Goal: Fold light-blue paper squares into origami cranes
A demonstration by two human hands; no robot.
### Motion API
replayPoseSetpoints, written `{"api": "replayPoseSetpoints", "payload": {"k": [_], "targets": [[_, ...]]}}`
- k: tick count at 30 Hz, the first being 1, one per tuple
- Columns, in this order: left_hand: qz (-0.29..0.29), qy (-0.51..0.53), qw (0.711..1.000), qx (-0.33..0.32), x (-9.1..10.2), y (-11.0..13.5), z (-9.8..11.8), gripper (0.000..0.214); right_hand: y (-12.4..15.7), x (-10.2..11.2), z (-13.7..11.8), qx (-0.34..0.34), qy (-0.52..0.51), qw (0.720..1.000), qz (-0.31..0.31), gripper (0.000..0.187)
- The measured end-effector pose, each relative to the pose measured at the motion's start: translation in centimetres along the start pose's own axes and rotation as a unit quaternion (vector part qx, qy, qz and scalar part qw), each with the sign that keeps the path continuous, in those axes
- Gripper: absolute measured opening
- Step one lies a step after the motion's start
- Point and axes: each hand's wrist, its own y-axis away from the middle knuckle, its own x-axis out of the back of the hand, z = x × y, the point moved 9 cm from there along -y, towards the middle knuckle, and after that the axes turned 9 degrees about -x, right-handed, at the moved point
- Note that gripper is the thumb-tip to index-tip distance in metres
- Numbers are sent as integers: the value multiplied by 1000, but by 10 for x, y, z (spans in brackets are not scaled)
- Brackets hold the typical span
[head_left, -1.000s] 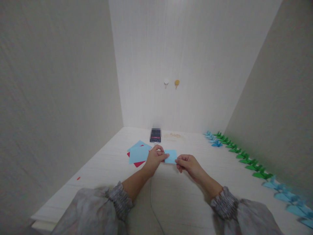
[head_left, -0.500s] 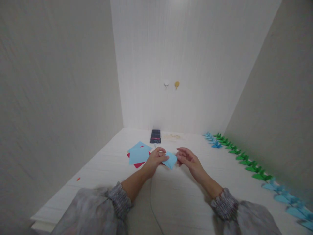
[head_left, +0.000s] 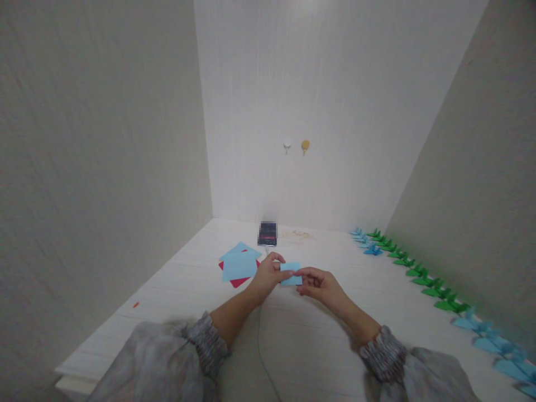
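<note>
A small folded sheet of light blue origami paper is held between my two hands above the white table. My left hand pinches its left side, thumb across the front. At the paper's right edge, the fingers of my right hand are closed on it, the index finger near my left thumb. To the left of my left hand lie loose square sheets of light blue paper, with red paper showing from beneath.
A phone stands at the back, with a cable running toward me. Along the right side are rows of green folded paper cranes and light blue cranes. An orange scrap lies at the left. Two hooks are on the wall.
The folded paper has turned from a diamond-like position to an upright rectangle. My right hand has moved left and closed on its right edge. My left hand keeps its pinch.
</note>
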Motion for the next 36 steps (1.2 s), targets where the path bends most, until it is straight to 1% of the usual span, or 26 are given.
{"api": "replayPoseSetpoints", "payload": {"k": [3, 7, 10, 15, 19, 23, 31, 36], "targets": [[9, -35, 999, -16, 3, -1, 6, 34, -1, 3, 2, 1, -19, 1000, -5, 36], [-9, -49, 999, -12, -2, 0, 8, 27, -2, 7, 4, -1, -15, 1000, -8, 29], [-35, -27, 999, -4, -8, 1, 9, 23, -1, 8, 3, -3, -7, 1000, -8, 25], [-78, 37, 995, 48, -18, 6, 2, 33, 1, 8, -4, -2, 20, 1000, -3, 20], [-97, 59, 992, 52, -23, 8, 3, 39, 1, 14, -7, 17, 56, 998, 27, 23], [-105, 64, 991, 52, -24, 10, 2, 40, 0, 18, -6, 38, 68, 995, 59, 24], [-106, 71, 989, 72, -27, 12, 0, 47, 3, 19, -13, 46, 95, 988, 109, 27], [-102, 81, 989, 76, -29, 13, 2, 46, 5, 21, -14, 41, 103, 985, 131, 27]]}}
